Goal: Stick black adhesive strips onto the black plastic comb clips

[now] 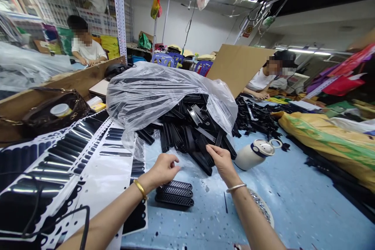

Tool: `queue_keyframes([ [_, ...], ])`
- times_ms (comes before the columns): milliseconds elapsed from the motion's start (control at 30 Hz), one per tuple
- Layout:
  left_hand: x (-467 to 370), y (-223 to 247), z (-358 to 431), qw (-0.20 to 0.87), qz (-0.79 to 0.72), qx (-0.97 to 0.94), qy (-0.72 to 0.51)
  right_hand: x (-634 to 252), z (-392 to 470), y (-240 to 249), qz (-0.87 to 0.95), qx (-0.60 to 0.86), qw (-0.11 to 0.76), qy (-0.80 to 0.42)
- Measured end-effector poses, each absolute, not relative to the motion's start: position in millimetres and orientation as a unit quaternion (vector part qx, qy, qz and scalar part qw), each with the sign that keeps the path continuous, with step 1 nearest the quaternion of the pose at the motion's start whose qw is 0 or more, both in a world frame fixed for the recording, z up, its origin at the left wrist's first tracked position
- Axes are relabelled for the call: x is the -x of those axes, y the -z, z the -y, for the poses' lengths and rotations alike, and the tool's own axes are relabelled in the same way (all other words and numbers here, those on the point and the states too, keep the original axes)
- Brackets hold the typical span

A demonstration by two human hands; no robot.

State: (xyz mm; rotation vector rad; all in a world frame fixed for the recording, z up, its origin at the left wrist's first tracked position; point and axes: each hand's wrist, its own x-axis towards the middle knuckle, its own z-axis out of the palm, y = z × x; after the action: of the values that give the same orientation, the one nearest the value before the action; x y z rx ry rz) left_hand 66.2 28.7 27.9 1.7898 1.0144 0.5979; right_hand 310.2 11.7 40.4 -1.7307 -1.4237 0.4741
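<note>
My left hand [165,170] hovers over the blue table with loosely curled fingers; a gap shows between thumb and forefinger, and I see nothing in it. Just below it lies a neat stack of black textured plastic pieces [175,194]. My right hand [221,161] pinches with thumb and forefinger at the end of a long black plastic piece [202,158], at the front of the pile. The heap of similar black pieces [175,136], some with fork-like slots, spills from a large clear plastic bag [140,93].
A white flask [253,155] stands right of my right hand. A round dish of small metal parts [261,207] is partly behind my right forearm. Sheets of black stickers [108,172] and a brown handbag [58,111] lie left. Two people sit beyond. A yellow sack [328,140] lies right.
</note>
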Motion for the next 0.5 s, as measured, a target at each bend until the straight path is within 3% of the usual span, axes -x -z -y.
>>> queue_keyframes([
  [200, -80.0, -33.5, -17.8, 0.630, -0.397, -0.607, -0.277, -268.9, 49.5, -53.8, 0.536, 0.643, 0.459, -0.297],
  [333, -67.8, -39.0, -14.4, 0.565, -0.376, -0.650, -0.343, -235.9, 82.9, -69.7, 0.615, 0.620, 0.374, -0.312],
  [500, -26.7, -54.3, -0.7, 0.506, -0.289, -0.772, -0.253, -215.7, 110.8, -71.8, 0.670, 0.590, 0.312, -0.324],
])
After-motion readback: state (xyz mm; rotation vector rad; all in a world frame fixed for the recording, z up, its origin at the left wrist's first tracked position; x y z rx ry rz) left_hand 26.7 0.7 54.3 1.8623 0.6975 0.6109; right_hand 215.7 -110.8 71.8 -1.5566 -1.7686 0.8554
